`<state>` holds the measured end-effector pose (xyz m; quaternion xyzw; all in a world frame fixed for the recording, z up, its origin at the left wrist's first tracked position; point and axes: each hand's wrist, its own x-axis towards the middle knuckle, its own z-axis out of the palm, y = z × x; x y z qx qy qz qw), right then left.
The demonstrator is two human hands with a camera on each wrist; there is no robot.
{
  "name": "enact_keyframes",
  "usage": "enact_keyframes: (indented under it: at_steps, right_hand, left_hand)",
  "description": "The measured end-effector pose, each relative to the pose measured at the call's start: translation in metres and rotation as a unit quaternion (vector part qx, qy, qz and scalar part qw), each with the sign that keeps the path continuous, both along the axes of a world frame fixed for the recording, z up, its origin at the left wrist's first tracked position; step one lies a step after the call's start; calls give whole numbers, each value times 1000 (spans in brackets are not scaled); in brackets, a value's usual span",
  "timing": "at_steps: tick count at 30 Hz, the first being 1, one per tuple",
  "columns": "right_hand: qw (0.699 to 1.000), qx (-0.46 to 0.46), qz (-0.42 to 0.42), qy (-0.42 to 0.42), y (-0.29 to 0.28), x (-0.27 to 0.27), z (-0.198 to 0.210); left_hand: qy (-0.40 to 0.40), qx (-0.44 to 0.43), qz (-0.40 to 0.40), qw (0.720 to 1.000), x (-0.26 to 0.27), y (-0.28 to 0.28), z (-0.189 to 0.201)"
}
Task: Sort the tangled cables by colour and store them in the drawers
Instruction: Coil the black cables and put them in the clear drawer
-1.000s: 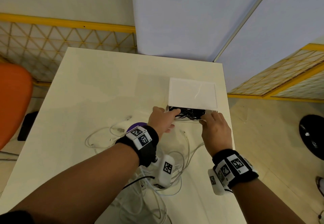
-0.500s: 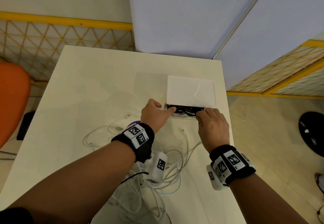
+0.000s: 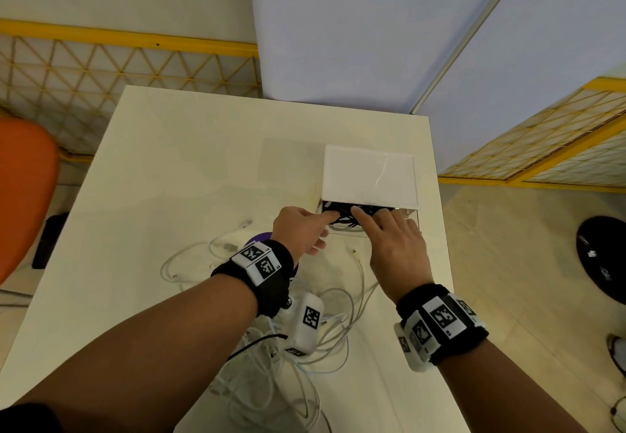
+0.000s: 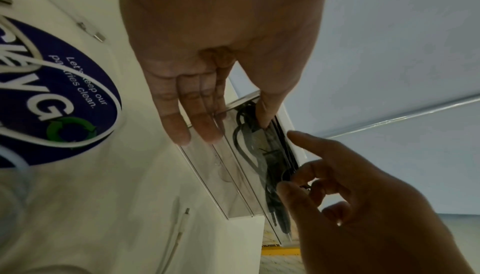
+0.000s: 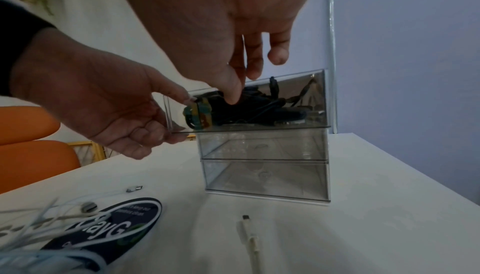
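A: Item one, drawer unit [image 5: 265, 176], clear, three tiers, at the far right of the table [image 3: 189, 168]. Contents?

B: Top drawer [image 5: 298, 102] pulled partly out, holding the black cables [image 5: 254, 106]. Two lower drawers look empty.

A: Hands?

B: Left hand [image 3: 299, 229] grips the drawer's left front corner, thumb on top, fingers curled below. Right hand [image 3: 394, 243] loose, forefinger pressing the black bundle down.

A: Step?

B: Likely tucking black cables in. Next: clear stray loops from the rim, push the drawer shut.

A: Outstanding?

B: White cables [image 3: 338, 300], tangled, near the table's front edge; unsorted.
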<state>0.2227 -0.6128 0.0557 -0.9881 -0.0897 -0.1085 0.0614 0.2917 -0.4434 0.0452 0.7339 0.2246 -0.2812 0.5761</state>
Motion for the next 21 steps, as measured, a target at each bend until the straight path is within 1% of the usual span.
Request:
enact_keyframes:
  at_steps: [4,7,13,17,21]
  right_hand:
    - [1000,-19,0,8,3,4,-5]
    - [999,-33,8,3,4,3,-4]
    - [999,-31,-17,-41,2,2,-9]
    - [997,-13,-46,-63,0,8,-12]
    - [995,-4,-45,-93,-1,14,-13]
  left_hand:
    - [1,3,6,1000,0,-2,0]
    - [-1,-17,14,1000,2,0,-3]
    - [5,-76,46,996,0,0,-4]
    - [2,-79,51,996,5,-4,1]
    - [4,-72,61,996,8,-8,4]
